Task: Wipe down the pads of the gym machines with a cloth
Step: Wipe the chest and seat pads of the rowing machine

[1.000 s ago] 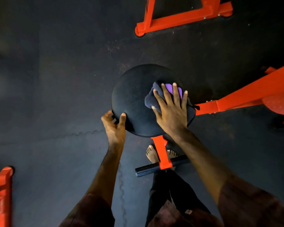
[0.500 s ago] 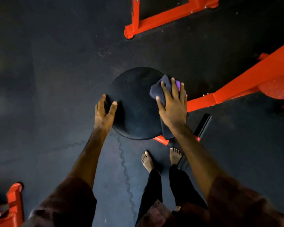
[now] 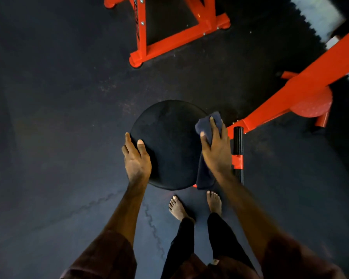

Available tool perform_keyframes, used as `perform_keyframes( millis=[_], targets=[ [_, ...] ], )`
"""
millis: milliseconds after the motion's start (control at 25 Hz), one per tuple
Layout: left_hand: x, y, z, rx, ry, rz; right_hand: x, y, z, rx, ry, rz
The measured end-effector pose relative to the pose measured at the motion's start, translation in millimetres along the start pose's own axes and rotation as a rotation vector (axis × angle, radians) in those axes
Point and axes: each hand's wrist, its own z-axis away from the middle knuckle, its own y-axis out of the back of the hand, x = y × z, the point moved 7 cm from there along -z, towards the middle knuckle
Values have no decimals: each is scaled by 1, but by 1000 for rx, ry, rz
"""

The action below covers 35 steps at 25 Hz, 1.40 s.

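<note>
A round black pad (image 3: 169,143) on an orange machine frame sits in the middle of the view. My left hand (image 3: 136,158) holds the pad's left edge, thumb on top and fingers over the rim. My right hand (image 3: 217,148) presses a dark blue cloth (image 3: 209,123) against the pad's right edge. Part of the cloth hangs down below my wrist at the pad's lower right.
An orange beam (image 3: 302,85) runs up to the right from the pad, with a black roller bar (image 3: 238,141) beside it. Another orange frame (image 3: 169,37) stands on the dark rubber floor further ahead. My bare feet (image 3: 195,204) stand just below the pad.
My right hand slid the cloth from the pad's top to its right edge. My left hand moved up along the left rim. The pad turned, and the roller bar now stands upright at the right.
</note>
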Motion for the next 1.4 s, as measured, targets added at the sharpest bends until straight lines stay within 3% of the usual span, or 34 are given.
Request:
perform_keyframes(
  millis=[120, 240, 360, 480, 560, 760, 1000, 1120, 1240, 1400],
  targets=[
    [-5, -3, 0, -24, 11, 13, -2, 6, -20, 64, -90, -31],
    [1, -3, -7, -41, 6, 6, -3, 3, 50, 125, -96, -76],
    [9, -2, -19, -68, -18, -30, 7, -6, 89, 71, -180, -150],
    [16, -1, -34, -85, -36, -94, 10, -4, 68, 62, -259, -202],
    [18, -1, -38, -76, -54, -122, 8, 5, 41, 83, -228, -216],
    [19, -2, -40, -56, -93, -120, 12, 4, -66, -48, -171, -302],
    [26, 0, -47, -67, -128, -120, 19, 20, 45, 2, -169, -412],
    [34, -4, -60, -119, -159, -182, 27, 3, -21, -70, -122, -452],
    [46, -9, -73, -181, -187, -194, -1, -11, -110, -191, -25, -304],
    [57, -12, -87, -245, -263, -249, 15, -2, -62, -131, -58, -402]
  ],
)
